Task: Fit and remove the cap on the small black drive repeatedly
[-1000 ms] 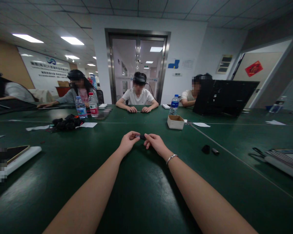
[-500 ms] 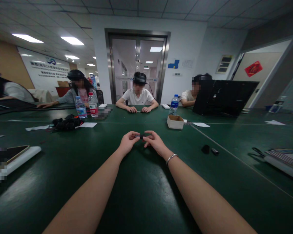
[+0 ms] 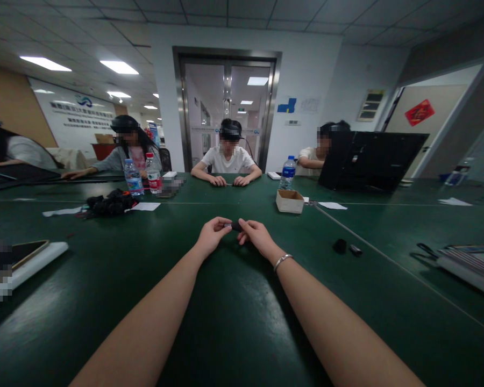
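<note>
Between my two hands, a little above the green table (image 3: 234, 301), is a small dark object (image 3: 236, 226); its exact kind is too small to tell. My left hand (image 3: 213, 235) pinches its left end, where a greyish part shows, between thumb and fingers. On its right end are the closed thumb and fingers of my right hand (image 3: 256, 236); a silver bracelet circles that wrist. To the right on the table lie a small black piece (image 3: 340, 246) and a small dark piece with a shiny end (image 3: 355, 250), apart from my hands.
Beyond my hands stand an open cardboard box (image 3: 290, 202) and a water bottle (image 3: 287, 173). Two more bottles (image 3: 134, 177) and a black bundle (image 3: 111, 203) are at the back left. A monitor (image 3: 373, 161) stands right. A phone (image 3: 18, 257) lies left. Several people sit around.
The dark object has tilted slightly and more of it shows between my hands. My right thumb and fingers have shifted a little on it. My left hand has hardly moved.
</note>
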`<state>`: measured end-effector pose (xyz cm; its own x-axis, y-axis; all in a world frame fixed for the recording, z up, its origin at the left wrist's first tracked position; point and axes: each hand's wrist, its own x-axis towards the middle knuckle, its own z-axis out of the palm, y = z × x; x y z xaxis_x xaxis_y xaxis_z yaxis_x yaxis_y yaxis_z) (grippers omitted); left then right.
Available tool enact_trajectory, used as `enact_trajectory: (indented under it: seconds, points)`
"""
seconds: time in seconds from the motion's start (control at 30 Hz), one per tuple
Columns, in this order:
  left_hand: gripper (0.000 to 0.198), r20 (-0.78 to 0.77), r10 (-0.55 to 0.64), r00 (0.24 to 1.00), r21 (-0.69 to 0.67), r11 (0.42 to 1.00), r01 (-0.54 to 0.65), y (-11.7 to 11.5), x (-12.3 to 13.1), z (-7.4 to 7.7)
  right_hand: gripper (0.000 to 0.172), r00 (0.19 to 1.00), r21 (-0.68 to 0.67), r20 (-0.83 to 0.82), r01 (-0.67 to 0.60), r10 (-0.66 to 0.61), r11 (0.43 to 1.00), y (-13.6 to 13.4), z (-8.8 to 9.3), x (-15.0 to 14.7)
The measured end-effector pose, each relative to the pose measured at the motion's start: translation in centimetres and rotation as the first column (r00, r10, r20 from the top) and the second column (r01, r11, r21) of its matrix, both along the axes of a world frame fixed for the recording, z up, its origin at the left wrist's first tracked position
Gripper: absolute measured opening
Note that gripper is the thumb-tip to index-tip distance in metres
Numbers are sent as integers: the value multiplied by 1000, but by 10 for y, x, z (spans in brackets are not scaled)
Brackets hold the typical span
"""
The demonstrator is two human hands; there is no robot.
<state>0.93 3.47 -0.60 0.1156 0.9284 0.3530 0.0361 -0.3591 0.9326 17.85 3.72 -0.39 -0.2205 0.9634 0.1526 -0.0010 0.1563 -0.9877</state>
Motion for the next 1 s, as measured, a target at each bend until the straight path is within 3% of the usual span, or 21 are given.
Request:
enact_trajectory:
  seconds: [0.6,1.0]
  points:
    - [29,-17,-17,1000,10,1000,17,0,0,0,40,1000,22,8,3,-3,1000,-3,2,0]
    - [28,-17,-27,999,8,1000,27,-3,0,2,42,1000,-33,-13,-11,11,999,-3,4,1]
